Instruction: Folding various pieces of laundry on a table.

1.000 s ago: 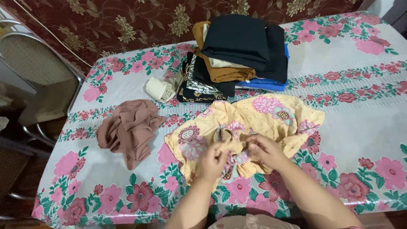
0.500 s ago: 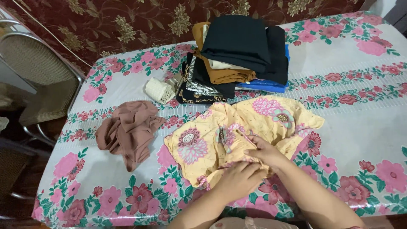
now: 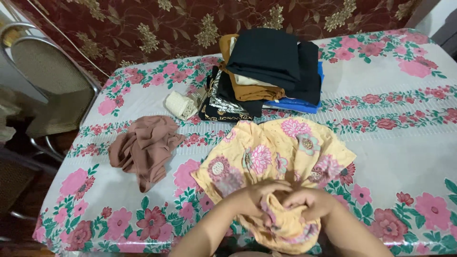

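Two bare hands meet at the near edge of the table [image 3: 404, 143], both sunk into a yellow floral garment [image 3: 281, 159]. The left hand [image 3: 254, 196] has its fingers curled shut over a bunched fold of the cloth, and the right hand [image 3: 309, 202] does the same just beside it, fingers bent and pinching gathered fabric; the two hands touch or nearly touch across the same ruffled seam. The garment spreads from the hands toward the middle of the table, lying crumpled but mostly flat, with its lower hem hanging over the near edge between the forearms.

Toward the left edge, well apart from the hands, lies a brown cloth [image 3: 145, 147] in a loose heap. At the far edge, near the middle, stands a stack of folded clothes [image 3: 266, 71]: black pieces on top, a mustard one under them, a blue one at the bottom right, and a dark patterned piece at the bottom left. Just beside the stack on its left rests a small cream roll [image 3: 181, 104]. The table wears a white cover with pink flowers. A metal-framed chair [image 3: 52, 76] stands past the far left corner, against a dark red curtain [image 3: 143, 28] with pale leaf motifs.
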